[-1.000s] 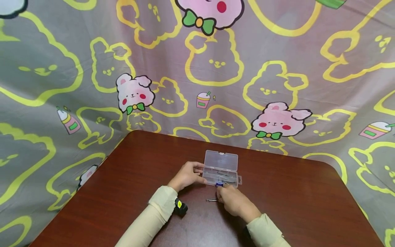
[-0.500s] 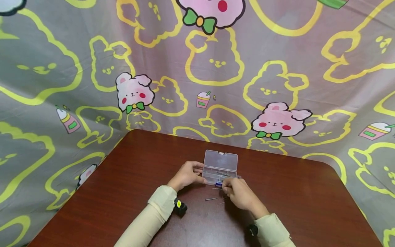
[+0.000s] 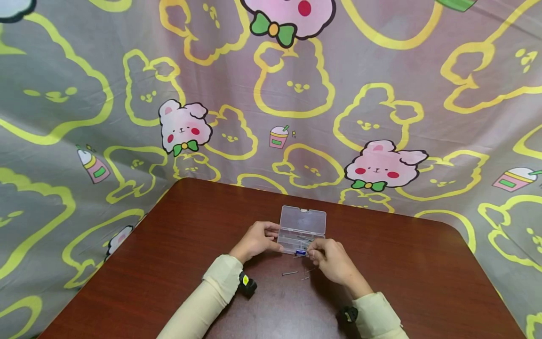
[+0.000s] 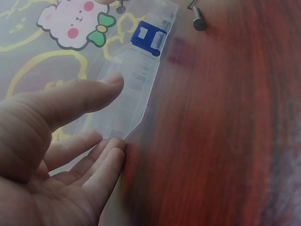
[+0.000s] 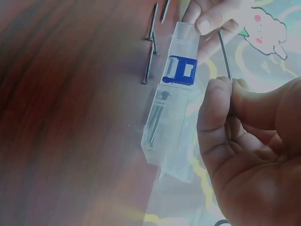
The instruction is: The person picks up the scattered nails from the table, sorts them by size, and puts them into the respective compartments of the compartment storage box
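Observation:
A clear plastic compartment box (image 3: 290, 246) stands on the table with its lid (image 3: 303, 220) raised at the back. Its blue latch (image 5: 182, 70) is at the front. My left hand (image 3: 257, 240) touches the box's left end, its fingertips (image 4: 115, 143) at the end wall and its thumb reaching over the corner. My right hand (image 3: 334, 261) is close to the box's front right, pinching a nail (image 5: 225, 54) between thumb and forefinger. Several nails (image 5: 157, 117) lie in a compartment on the box's right side.
Several loose nails (image 5: 149, 66) lie on the brown table (image 3: 220, 202) in front of the box, one nail (image 3: 290, 273) apart to the left. A patterned cloth (image 3: 237, 94) hangs behind the table and along its left side.
My right hand has moved up and slightly right from near the loose nails to the box's front right. Nails it earlier covered now show on the table. The left hand stays put.

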Action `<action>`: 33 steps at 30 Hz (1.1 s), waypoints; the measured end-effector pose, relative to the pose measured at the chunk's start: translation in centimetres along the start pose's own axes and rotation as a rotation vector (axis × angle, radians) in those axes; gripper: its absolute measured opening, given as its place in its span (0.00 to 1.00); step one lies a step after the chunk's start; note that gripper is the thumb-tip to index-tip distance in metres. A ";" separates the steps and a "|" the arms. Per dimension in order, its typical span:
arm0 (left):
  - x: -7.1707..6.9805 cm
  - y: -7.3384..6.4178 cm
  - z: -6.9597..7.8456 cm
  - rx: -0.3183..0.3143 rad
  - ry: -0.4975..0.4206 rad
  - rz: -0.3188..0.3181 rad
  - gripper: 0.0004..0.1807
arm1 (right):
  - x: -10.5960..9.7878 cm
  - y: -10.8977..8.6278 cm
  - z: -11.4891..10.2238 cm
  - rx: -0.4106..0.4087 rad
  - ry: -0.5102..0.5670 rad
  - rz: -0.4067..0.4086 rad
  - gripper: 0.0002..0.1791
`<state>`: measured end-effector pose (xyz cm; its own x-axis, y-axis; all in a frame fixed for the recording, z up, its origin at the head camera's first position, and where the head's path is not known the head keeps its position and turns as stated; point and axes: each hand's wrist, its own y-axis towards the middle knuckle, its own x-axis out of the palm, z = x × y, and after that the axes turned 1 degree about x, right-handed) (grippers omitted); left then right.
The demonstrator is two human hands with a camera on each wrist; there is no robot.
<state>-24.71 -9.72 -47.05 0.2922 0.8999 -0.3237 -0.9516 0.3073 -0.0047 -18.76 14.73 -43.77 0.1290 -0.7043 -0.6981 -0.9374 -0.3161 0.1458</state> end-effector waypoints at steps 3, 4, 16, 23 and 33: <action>0.0 0.0 0.0 -0.001 0.004 -0.001 0.36 | -0.1 0.1 0.3 0.018 0.063 0.001 0.10; 0.1 0.0 0.0 -0.001 0.004 0.000 0.36 | -0.2 0.1 0.5 0.026 0.086 0.002 0.10; 0.1 -0.1 -0.1 0.003 0.004 -0.002 0.37 | -0.6 0.6 1.6 0.141 0.166 0.072 0.09; 0.0 0.0 -0.1 -0.006 0.009 0.000 0.36 | -0.8 0.8 1.9 0.174 0.183 0.089 0.08; 0.1 -0.1 -0.2 0.012 0.005 -0.004 0.36 | -0.9 1.2 2.5 0.218 0.173 0.115 0.09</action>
<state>-24.66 -9.73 -47.22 0.2953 0.8972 -0.3284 -0.9493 0.3144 0.0053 -20.79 16.57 -44.75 0.0536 -0.8311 -0.5535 -0.9940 -0.0972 0.0497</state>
